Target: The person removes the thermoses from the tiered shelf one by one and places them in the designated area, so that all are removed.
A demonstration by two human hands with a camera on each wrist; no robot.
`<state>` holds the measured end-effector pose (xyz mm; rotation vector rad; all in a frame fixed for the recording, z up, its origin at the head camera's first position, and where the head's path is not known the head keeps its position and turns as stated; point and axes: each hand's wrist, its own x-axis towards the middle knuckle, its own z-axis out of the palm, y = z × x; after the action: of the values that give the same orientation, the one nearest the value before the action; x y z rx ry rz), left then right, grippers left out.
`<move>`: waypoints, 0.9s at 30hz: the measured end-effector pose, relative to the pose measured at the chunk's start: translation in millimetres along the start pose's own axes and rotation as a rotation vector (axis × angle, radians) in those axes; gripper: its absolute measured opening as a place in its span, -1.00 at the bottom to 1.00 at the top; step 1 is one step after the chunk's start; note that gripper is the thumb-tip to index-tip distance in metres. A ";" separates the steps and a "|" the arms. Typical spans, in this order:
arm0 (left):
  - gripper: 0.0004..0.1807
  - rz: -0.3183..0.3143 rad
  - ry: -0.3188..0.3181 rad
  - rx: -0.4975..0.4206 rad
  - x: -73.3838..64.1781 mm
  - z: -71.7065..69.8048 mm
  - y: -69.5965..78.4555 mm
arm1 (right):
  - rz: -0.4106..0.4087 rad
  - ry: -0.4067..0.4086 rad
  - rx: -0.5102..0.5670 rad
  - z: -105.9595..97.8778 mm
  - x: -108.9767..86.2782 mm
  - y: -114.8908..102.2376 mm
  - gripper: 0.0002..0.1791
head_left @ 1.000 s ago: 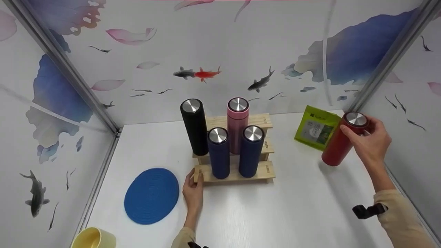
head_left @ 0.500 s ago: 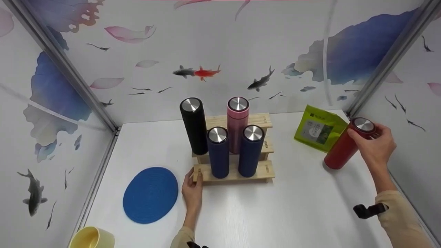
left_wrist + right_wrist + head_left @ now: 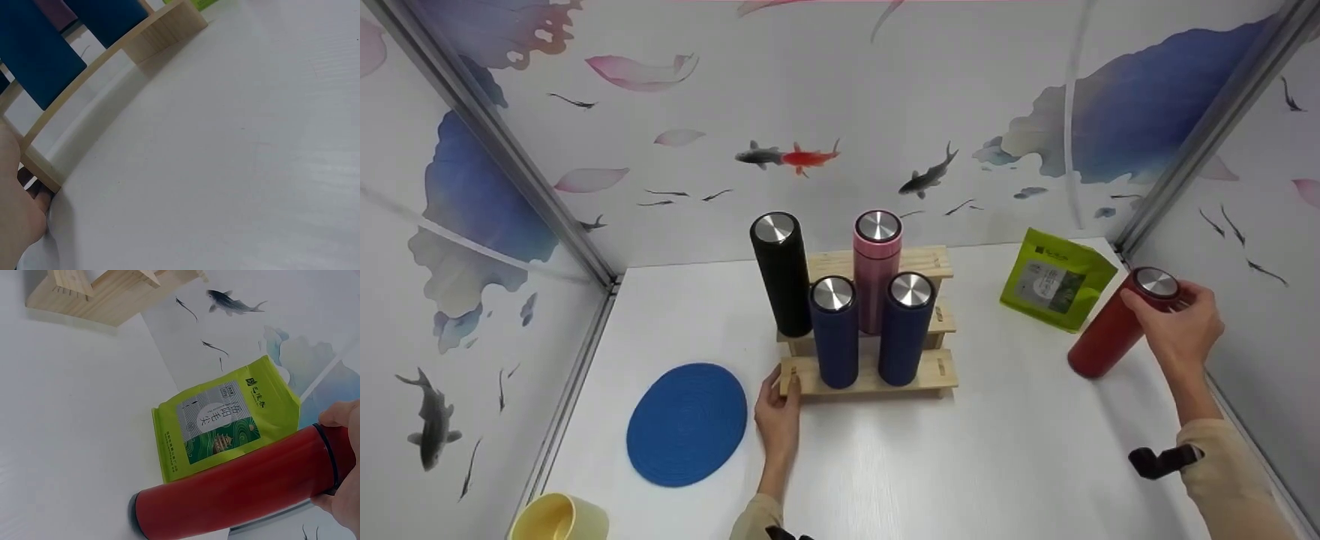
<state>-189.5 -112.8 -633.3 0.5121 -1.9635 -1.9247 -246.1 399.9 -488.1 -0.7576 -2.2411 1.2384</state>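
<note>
My right hand (image 3: 1189,330) grips a red thermos (image 3: 1114,334) by its upper end, just below the steel-topped lid. In the right wrist view the thermos (image 3: 236,489) lies across the front of a green tea pouch (image 3: 219,419); its base is at or close to the tabletop. At the middle, my left hand (image 3: 778,424) holds the left end of a tiered wooden rack's lowest board (image 3: 941,369), thumb on top. Two blue thermoses (image 3: 837,337) (image 3: 906,334) stand on that board. Behind them stand a black thermos (image 3: 781,277) and a pink one (image 3: 876,277).
Left of the rack lies a round blue woven placemat (image 3: 688,424). A yellow cup (image 3: 585,517) sits at the front left corner. White panels printed with fish enclose the white table (image 3: 997,450) at the back and both sides.
My right hand has moved the red thermos slightly right and toward me, away from the green pouch in the head view. My left hand stays on the rack.
</note>
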 end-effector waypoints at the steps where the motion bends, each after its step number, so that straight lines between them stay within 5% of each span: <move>1: -0.53 -0.002 0.003 0.001 1.9 0.6 -4.6 | 0.009 -0.005 -0.002 -0.1 -0.5 1.2 -0.14; 5: -0.53 -0.003 -0.001 -0.003 8.1 1.5 -20.4 | 0.027 -0.011 -0.003 -0.5 -1.5 4.1 -0.13; 12: -0.52 -0.010 -0.019 -0.009 -6.2 -3.3 14.0 | 0.017 -0.118 -0.074 -3.8 -2.2 -3.0 -0.08; 27: -0.54 0.008 -0.018 -0.019 -5.9 -3.3 13.1 | -0.041 -0.133 -0.091 -13.2 -4.6 -19.1 -0.10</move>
<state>-183.0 -112.6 -620.1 0.4827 -1.9536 -1.9485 -239.0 396.5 -465.9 -0.6766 -2.4224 1.2067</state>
